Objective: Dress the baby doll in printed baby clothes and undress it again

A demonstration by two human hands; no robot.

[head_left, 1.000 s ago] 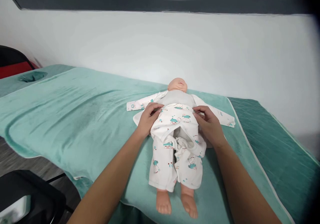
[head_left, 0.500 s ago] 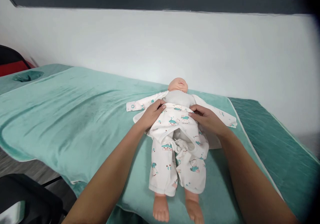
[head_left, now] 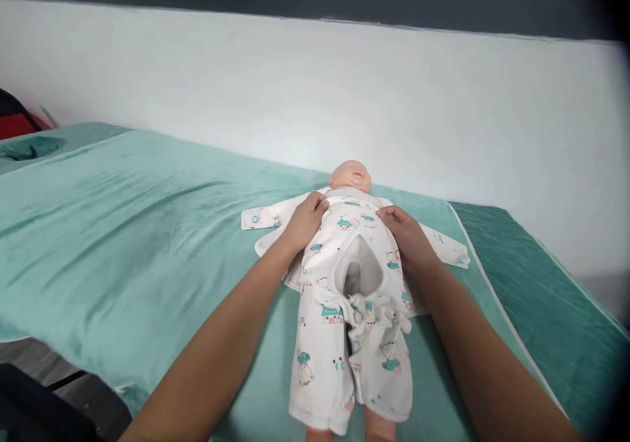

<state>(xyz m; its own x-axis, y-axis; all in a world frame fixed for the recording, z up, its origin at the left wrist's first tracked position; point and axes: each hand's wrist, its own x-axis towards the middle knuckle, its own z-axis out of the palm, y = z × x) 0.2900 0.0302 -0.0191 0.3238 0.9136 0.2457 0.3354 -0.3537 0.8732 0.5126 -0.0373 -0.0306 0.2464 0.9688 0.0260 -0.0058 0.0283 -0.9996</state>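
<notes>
A baby doll [head_left: 350, 175] lies on its back on the green cover, head toward the wall. It wears printed white baby trousers [head_left: 322, 350] with an opening at the crotch, and a white long-sleeved top [head_left: 260, 216] is spread out under it, sleeves to both sides. My left hand [head_left: 309, 217] pinches the trousers' waistband at its left corner, high on the doll's chest. At the right corner, my right hand [head_left: 401, 230] grips the same waistband between thumb and fingers. The doll's lower legs show below the trouser cuffs; its feet are out of frame.
A light green cover [head_left: 147, 232] lies over a darker green bed [head_left: 541, 278], which shows at the right. A white wall [head_left: 295, 87] rises behind. Something black [head_left: 39, 402] stands at the lower left, and a red and black item [head_left: 17, 123] sits at the far left.
Both hands have drawn the waistband up from the belly to near the doll's neck, covering the grey chest. The trouser legs look more stretched, and the view has shifted slightly.
</notes>
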